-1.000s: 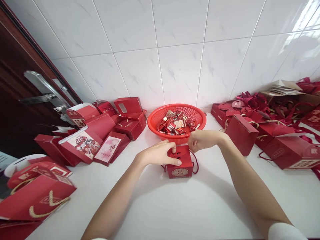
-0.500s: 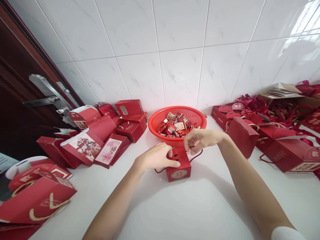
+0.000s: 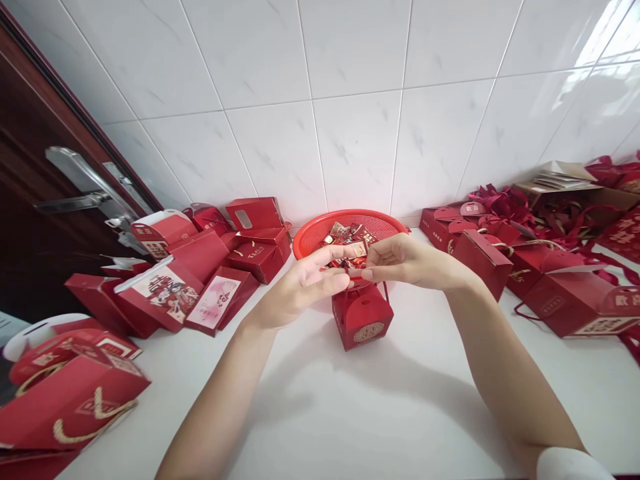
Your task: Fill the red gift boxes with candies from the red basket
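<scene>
A small red gift box point(image 3: 364, 319) with a round gold emblem on its front sits slightly turned below my hands, its top flaps folded shut. From its right side a dark red cord handle point(image 3: 386, 291) runs up tight towards my fingers. My right hand point(image 3: 413, 263) pinches the cord above the box, thumb and fingertips pressed together. Meeting it at the fingertips, my left hand point(image 3: 310, 280) has thumb and a finger closed at the cord while its index finger stretches out. The exact grip is partly hidden where the fingertips overlap.
Behind the hands stands a red plastic basket point(image 3: 310, 233) of wrapped sweets point(image 3: 340, 230). Red gift boxes point(image 3: 215, 303) crowd the left side, more boxes point(image 3: 483, 263) and ribbons point(image 3: 500, 207) the right. A tiled wall point(image 3: 360, 147) closes the back; a door handle point(image 3: 80, 200) shows at left.
Both hands have risen off the box top and come together above it. The cord, loose at the sides before, is now drawn upward. The box has turned and shifted slightly.
</scene>
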A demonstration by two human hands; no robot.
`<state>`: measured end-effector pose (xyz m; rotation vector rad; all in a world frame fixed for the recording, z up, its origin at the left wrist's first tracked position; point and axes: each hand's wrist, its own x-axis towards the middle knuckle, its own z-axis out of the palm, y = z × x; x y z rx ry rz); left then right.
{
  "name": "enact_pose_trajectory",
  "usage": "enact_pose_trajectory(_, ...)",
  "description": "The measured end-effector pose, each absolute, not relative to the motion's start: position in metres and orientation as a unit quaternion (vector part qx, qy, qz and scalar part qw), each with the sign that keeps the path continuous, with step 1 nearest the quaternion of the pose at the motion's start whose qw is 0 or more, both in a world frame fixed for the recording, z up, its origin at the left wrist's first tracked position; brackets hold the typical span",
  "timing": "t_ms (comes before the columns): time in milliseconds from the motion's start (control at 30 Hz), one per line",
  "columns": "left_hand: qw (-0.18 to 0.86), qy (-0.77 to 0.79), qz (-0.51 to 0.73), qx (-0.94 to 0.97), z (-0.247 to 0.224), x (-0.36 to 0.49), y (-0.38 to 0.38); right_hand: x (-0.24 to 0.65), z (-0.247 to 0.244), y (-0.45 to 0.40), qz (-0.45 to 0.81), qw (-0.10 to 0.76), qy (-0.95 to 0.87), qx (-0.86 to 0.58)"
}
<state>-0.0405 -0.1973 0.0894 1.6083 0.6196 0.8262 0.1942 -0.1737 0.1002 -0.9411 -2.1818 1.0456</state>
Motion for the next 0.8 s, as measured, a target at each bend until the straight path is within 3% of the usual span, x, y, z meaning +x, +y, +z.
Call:
enact_pose_trajectory(400, 0.577, 0.184, 0.368, 0.705, 0.079, -0.021, -0.209, 0.159, 0.093, -0.205, 0.164, 0.257, -0.798, -0.520)
enact_pose_trajectory(633, 0.515, 0.212, 0.448, 0.699, 0.082, -0.021, -0.214, 0.183, 0.115, -0.219, 0.154, 0.379, -0.768, -0.492)
enact_pose_trajectory(800, 0.476, 0.248, 0.483, 0.692, 0.074, -0.023, -0.195, 0.224, 0.130, -0.239, 0.138, 0.533, -0.695, -0.462)
